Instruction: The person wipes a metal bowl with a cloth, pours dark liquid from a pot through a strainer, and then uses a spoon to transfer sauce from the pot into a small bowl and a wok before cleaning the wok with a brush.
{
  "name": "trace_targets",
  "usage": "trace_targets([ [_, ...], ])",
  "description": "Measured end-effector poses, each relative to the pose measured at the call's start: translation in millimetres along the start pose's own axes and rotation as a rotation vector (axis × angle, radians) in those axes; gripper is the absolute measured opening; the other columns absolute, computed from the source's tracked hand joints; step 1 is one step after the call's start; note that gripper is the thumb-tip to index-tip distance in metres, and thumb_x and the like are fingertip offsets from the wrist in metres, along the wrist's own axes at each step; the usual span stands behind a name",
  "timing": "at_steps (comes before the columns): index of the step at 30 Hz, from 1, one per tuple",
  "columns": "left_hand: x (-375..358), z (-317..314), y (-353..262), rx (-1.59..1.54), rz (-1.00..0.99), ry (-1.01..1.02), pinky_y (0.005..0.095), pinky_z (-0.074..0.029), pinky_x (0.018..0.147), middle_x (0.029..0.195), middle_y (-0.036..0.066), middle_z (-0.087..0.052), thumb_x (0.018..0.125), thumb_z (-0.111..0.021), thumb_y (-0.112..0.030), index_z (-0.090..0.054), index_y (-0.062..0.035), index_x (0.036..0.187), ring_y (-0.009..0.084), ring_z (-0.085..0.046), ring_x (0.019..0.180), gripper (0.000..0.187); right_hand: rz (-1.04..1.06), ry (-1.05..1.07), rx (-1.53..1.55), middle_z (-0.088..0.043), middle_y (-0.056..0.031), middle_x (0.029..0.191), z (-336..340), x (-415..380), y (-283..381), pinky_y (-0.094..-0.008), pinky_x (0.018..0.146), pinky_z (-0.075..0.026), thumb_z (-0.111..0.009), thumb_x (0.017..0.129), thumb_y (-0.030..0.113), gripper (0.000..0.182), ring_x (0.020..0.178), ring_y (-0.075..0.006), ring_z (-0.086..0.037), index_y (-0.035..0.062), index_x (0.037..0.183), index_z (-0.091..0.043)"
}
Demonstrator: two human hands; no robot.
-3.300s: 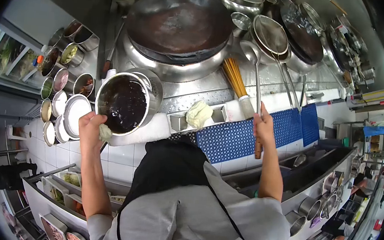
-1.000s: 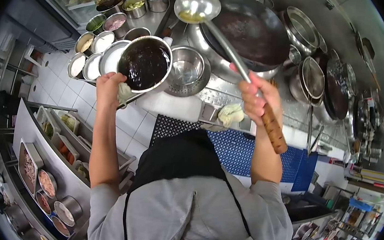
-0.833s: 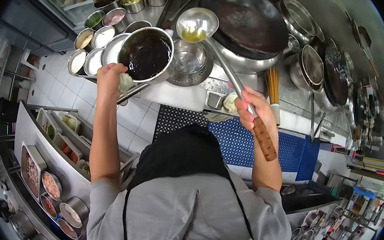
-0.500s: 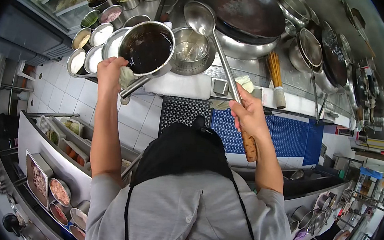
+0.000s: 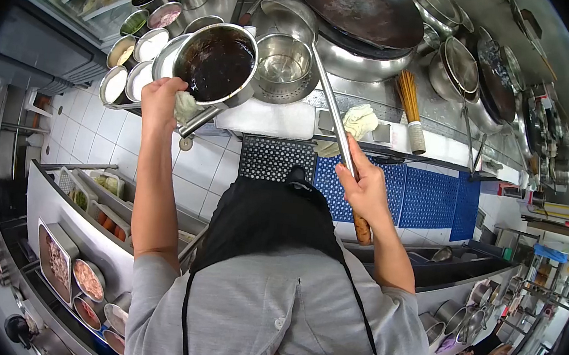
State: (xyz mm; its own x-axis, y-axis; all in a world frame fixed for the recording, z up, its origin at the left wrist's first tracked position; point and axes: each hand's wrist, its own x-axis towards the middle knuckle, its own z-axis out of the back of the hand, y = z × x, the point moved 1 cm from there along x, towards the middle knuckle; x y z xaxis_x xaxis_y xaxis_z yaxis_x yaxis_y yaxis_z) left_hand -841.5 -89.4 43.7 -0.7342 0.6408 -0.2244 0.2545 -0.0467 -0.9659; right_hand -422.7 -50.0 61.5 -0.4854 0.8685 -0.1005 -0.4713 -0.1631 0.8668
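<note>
Pot of dark liquid: left, beside a steel bowl; rim pinched by the closed left hand with a pale cloth; a slipping cloth could tip it and spill. Ladle: handle wrapped by the right hand; a careless swing might knock the bowl. Unclear: ladle's contents, pot's support, left fingertips.

Pot left of ladle
</note>
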Motion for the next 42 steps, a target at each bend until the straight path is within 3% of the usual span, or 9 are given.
trace_targets([
  [15,-8,-9,-1,0.032,-0.019,-0.022,0.0282,-0.046,0.050,0.069,0.008,-0.063,0.077,-0.066,0.003,-0.064,0.0061,0.077,0.0160,-0.059,0.054,0.004,0.117,-0.022,-0.035,-0.065,-0.0154,0.078,12,5,-13,-0.0272,0.060,-0.049,-0.065,0.091,0.007,0.062,0.060,-0.0134,-0.058,0.0002,0.148,-0.043],
  [17,-10,-11,0,0.045,-0.017,-0.027,0.0280,-0.046,0.051,0.069,0.008,-0.063,0.077,-0.065,0.002,-0.064,0.0059,0.077,0.0158,-0.059,0.054,0.004,0.219,-0.025,-0.073,-0.063,-0.0067,0.077,4,13,-45,-0.0249,0.051,-0.045,-0.066,0.092,0.007,0.063,0.054,-0.0077,-0.051,0.0047,0.150,-0.043],
  [22,-10,-21,3,0.018,0.001,-0.037,0.0275,-0.046,0.053,0.069,0.007,-0.064,0.077,-0.065,0.001,-0.065,0.0047,0.076,0.0151,-0.060,0.057,0.004,-0.311,0.290,0.645,-0.060,-0.0046,0.071,12,16,-25,-0.0259,0.045,-0.049,-0.060,0.096,0.007,0.059,0.052,-0.0099,-0.057,0.0031,0.151,-0.041],
  [26,-5,-29,7,0.021,0.004,-0.001,0.0271,-0.046,0.052,0.067,0.007,-0.063,0.076,-0.066,0.002,-0.065,0.0026,0.071,0.0156,-0.060,0.055,0.006,-0.268,0.522,1.801,-0.054,-0.0033,0.074,19,18,-54,-0.0252,0.037,-0.046,-0.049,0.104,0.017,0.054,0.047,-0.0103,-0.053,0.0037,0.154,-0.031],
  [28,-4,-38,8,0.027,0.007,0.010,0.0273,-0.045,0.052,0.065,0.005,-0.062,0.076,-0.067,0.001,-0.065,0.0011,0.070,0.0144,-0.058,0.054,0.006,-0.111,0.489,1.927,-0.051,-0.0028,0.075,37,15,-54,-0.0273,0.036,-0.047,-0.047,0.105,0.019,0.054,0.046,-0.0105,-0.052,0.0017,0.153,-0.027],
  [30,-4,-37,4,0.080,-0.010,-0.023,0.0273,-0.044,0.051,0.064,0.004,-0.062,0.076,-0.067,0.000,-0.066,0.0006,0.069,0.0136,-0.057,0.053,0.007,-0.096,0.204,1.732,-0.051,-0.0036,0.073,70,12,-73,-0.0278,0.032,-0.044,-0.052,0.101,0.018,0.059,0.042,-0.0113,-0.050,-0.0004,0.152,-0.027],
  [34,3,-47,5,0.084,-0.022,-0.012,0.0275,-0.043,0.052,0.064,0.005,-0.063,0.076,-0.067,-0.002,-0.067,0.0029,0.071,0.0136,-0.057,0.054,0.007,-0.181,-0.355,0.524,-0.054,-0.0018,0.065,156,8,-110,-0.0234,0.033,-0.039,-0.059,0.097,0.013,0.047,0.041,-0.0089,-0.049,0.0004,0.141,-0.052],
  [39,6,-63,2,0.102,-0.041,0.005,0.0279,-0.041,0.050,0.063,0.004,-0.061,0.075,-0.068,0.000,-0.066,0.0022,0.070,0.0119,-0.053,0.053,0.006,-0.290,-0.401,-0.003,-0.055,0.0004,0.065,211,12,-213,-0.0236,0.036,-0.037,-0.060,0.095,0.007,0.055,0.042,-0.0063,-0.047,0.0054,0.148,-0.047],
  [42,2,-79,-3,0.105,-0.053,-0.011,0.0274,-0.040,0.050,0.064,0.003,-0.061,0.076,-0.067,-0.001,-0.066,0.0009,0.070,0.0118,-0.053,0.052,0.007,-0.216,-0.378,-0.617,-0.065,-0.0185,0.071,216,17,-297,-0.0399,0.055,-0.049,-0.066,0.089,0.010,0.062,0.054,-0.0258,-0.061,0.0002,0.147,-0.046],
])
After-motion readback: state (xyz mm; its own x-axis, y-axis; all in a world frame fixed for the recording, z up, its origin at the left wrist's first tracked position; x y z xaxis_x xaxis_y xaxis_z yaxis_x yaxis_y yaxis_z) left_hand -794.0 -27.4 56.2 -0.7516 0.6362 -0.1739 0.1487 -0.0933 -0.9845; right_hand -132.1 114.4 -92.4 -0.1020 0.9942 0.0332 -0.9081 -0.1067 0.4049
